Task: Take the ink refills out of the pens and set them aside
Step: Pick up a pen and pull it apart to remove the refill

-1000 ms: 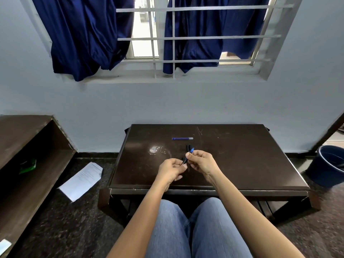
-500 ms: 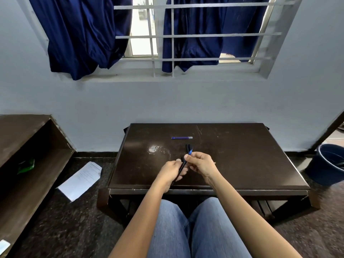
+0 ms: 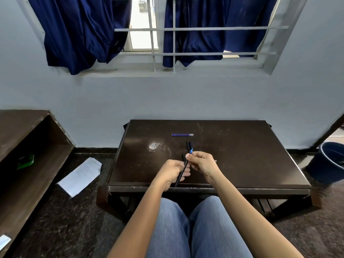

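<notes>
A black pen [image 3: 181, 174] slants over the near middle of the dark table [image 3: 242, 161]. My left hand [image 3: 172, 173] grips its lower barrel. My right hand [image 3: 202, 162] pinches its upper end, where a blue tip [image 3: 191, 151] sticks out past the fingers. Just beyond my hands, two more black pens [image 3: 189, 145] lie side by side on the table. A blue ink refill [image 3: 182, 135] lies alone farther back, crosswise near the table's middle.
A dark wooden shelf [image 3: 28, 146] stands to the left, with a sheet of paper [image 3: 81, 175] on the floor beside it. A blue bucket [image 3: 329, 161] sits at the right. The wall and a window with blue curtains are behind the table.
My hands have drawn apart along the pen: the left slid down toward the near edge, so more of the black barrel shows between them. The refill on the table has not moved.
</notes>
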